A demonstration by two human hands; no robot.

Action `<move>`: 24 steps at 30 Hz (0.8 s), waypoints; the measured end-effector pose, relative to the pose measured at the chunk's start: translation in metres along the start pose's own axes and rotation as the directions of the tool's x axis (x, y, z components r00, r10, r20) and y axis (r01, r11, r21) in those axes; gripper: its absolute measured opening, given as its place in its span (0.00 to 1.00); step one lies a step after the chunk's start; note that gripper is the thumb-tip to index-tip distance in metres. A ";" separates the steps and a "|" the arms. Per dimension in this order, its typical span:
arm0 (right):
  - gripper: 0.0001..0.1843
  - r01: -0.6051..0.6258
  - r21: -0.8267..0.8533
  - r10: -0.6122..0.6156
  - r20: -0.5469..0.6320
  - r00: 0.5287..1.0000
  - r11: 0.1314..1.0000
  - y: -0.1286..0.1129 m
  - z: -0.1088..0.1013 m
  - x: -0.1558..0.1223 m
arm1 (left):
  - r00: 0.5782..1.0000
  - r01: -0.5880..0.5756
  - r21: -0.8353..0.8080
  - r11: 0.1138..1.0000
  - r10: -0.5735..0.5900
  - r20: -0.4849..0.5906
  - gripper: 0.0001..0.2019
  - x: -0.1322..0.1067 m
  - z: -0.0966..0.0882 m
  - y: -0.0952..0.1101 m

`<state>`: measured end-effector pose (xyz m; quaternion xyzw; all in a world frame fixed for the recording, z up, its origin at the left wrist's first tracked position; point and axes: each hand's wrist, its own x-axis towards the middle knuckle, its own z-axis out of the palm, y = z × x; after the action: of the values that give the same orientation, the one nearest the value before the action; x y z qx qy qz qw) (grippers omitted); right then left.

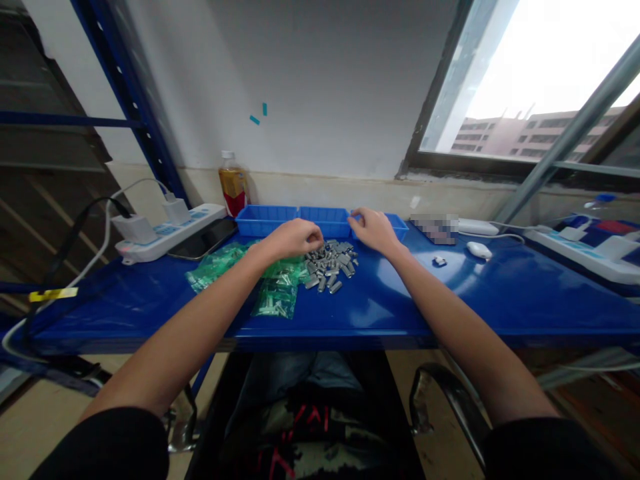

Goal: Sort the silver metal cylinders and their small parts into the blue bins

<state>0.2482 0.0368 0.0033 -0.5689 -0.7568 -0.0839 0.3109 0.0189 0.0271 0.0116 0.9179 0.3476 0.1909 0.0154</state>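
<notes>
My left hand (299, 237) hovers at the back left of a loose pile of small grey metal pieces (330, 265), its fingers curled together. Whatever those fingers hold, if anything, is hidden. Over the near left part of the right-hand blue bin (401, 229) is my right hand (373, 228), fingers bent inward and pinched; I cannot make out anything in them. Green plastic bags (276, 297) with small silvery parts inside lie under and beside my left forearm, touching the pile's left side.
Two more blue bins (267, 213) stand in the same row along the wall. A drink bottle (233, 185), a phone (203, 240) and a power strip (150, 243) are at the left. A white earbud case (479, 251) and another power strip (590, 253) lie at the right.
</notes>
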 end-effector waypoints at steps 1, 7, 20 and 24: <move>0.14 0.053 0.041 -0.053 0.002 0.999 0.998 -0.004 0.001 -0.001 | 0.998 0.001 -0.031 1.000 -0.003 -0.058 0.10 0.000 -0.002 0.000; 0.12 0.307 0.211 -0.294 -0.094 0.951 0.928 -0.032 0.009 -0.010 | 0.930 0.068 -0.261 0.963 -0.155 -0.333 0.11 0.002 -0.006 0.000; 0.11 0.303 0.144 -0.260 -0.262 0.930 0.942 -0.051 0.012 -0.019 | 0.892 0.068 -0.527 0.847 -0.288 -0.348 0.12 0.005 -0.002 0.009; 0.10 0.294 0.120 -0.261 -0.231 0.937 0.948 -0.054 0.008 -0.021 | 0.909 0.073 -0.457 0.886 -0.247 -0.335 0.14 0.004 -0.002 0.007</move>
<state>0.1991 0.0054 -0.0025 -0.4184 -0.7963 -0.1290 0.4174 0.0257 0.0241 0.0162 0.8031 0.3684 0.4373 0.1674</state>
